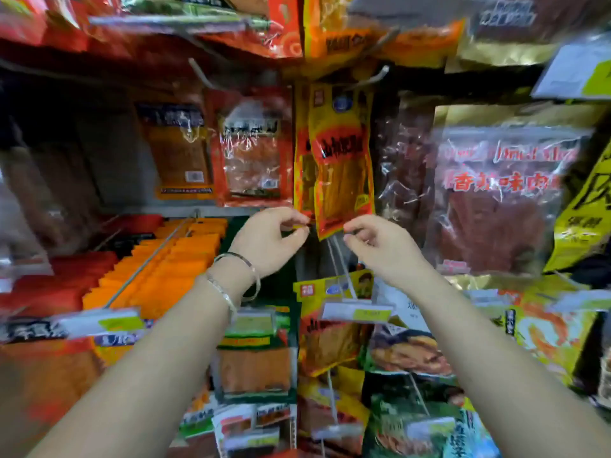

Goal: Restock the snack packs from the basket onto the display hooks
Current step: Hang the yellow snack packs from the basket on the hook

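Head view — squaring freshly hung stock on the hook.

Head view: the yellow snack pack (pixel 340 153) hangs from the display hook (pixel 375 77) directly above it, with a rear pack (pixel 301 166) just behind it to the left. My left hand (pixel 274 241) sits at the yellow pack's lower left, fingers curled, thumb and forefinger apparently pinching the rear pack's bottom edge. My right hand (pixel 380 247) pinches the yellow pack's lower right edge the same way. Step in hand, by my judgement: aligning the hung packs. Next move: let go with both hands and fetch another pack — the basket is out of view.
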Motion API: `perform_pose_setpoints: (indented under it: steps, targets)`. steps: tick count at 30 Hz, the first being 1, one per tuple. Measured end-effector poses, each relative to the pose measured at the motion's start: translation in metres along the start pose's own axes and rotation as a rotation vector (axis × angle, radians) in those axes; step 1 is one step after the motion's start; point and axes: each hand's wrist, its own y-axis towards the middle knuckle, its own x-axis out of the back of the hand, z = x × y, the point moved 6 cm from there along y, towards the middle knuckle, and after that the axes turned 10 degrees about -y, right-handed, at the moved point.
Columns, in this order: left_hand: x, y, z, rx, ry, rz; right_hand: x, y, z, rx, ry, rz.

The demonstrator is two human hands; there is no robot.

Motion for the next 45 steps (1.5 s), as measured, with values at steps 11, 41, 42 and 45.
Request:
perform_pose_setpoints:
  steps: [11, 41, 42, 45]
  targets:
    - [-0.040, -0.377, 0.089, 0.753, -0.399, -0.095, -0.107, -0.271, -0.003, -0.134, 0.188, 0.405]
    - [0.239, -0.885, 0.220, 1.937, -0.482, -0.668, -0.477, -0.502, 0.282, -0.409, 0.105, 1.473]
    - [0.252, -0.886, 0.225, 1.935, -0.483, -0.684, -0.489, -0.496, 0.306, -0.408, 0.170, 1.448]
    - [0.280, -0.882, 0.245, 1.918, -0.493, -0.786, -0.520, -0.482, 0.361, -0.514, 0.353, 1.428]
